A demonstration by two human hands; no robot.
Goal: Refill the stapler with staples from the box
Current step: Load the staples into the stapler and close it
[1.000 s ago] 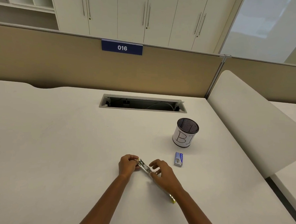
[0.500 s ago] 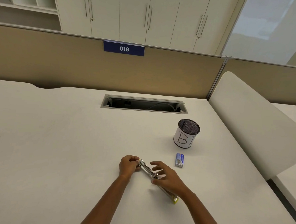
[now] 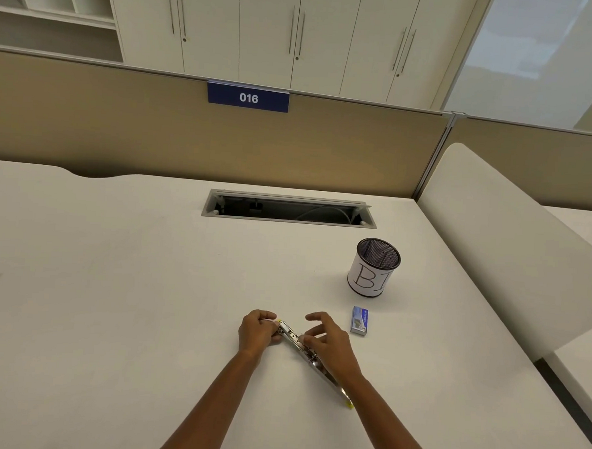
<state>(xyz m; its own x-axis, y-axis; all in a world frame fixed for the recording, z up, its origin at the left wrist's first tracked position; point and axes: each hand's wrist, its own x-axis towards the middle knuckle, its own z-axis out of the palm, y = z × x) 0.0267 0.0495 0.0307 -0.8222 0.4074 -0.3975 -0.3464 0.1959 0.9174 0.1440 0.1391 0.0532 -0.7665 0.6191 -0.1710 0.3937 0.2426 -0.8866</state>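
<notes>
A metal stapler (image 3: 293,339) with yellow ends lies unfolded flat on the white desk (image 3: 112,300), running diagonally from upper left to lower right. My left hand (image 3: 258,332) grips its upper left end. My right hand (image 3: 329,343) rests over the middle of the stapler, thumb and fingertips pinching at the metal channel, index finger raised; whether staples are in it is hidden. A small blue staple box (image 3: 360,321) lies closed on the desk just right of my right hand, not touched.
A mesh pen cup (image 3: 374,268) with a white paper label stands behind the box. An open cable slot (image 3: 288,208) is set in the desk further back. A beige partition (image 3: 189,139) bounds the far edge; a white curved divider (image 3: 513,242) rises on the right.
My right hand has slid a little up along the stapler toward its middle and its fingers have curled onto the channel. The left hand and the box have stayed put.
</notes>
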